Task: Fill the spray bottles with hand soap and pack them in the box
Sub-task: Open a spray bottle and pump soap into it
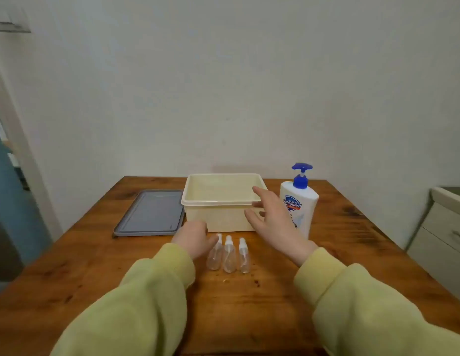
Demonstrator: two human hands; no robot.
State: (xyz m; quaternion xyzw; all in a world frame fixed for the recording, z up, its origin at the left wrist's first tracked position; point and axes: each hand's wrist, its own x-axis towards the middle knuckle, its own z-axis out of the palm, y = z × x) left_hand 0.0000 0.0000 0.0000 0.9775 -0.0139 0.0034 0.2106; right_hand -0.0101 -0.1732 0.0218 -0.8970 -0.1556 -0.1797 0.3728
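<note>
Three small clear spray bottles with white tops lie side by side on the wooden table: left (215,255), middle (229,256), right (243,256). Behind them stands an open cream plastic box (218,219), which looks empty. A white hand soap pump bottle (302,201) with a blue pump stands upright to the right of the box. My left hand (194,236) hovers just left of the spray bottles, fingers curled, holding nothing that I can see. My right hand (271,222) is spread open in the air between the box and the soap bottle.
A grey lid (150,213) lies flat to the left of the box. The wooden table (249,304) meets the white wall at the back. A white cabinet (444,235) stands at the right; a doorway opens at the left.
</note>
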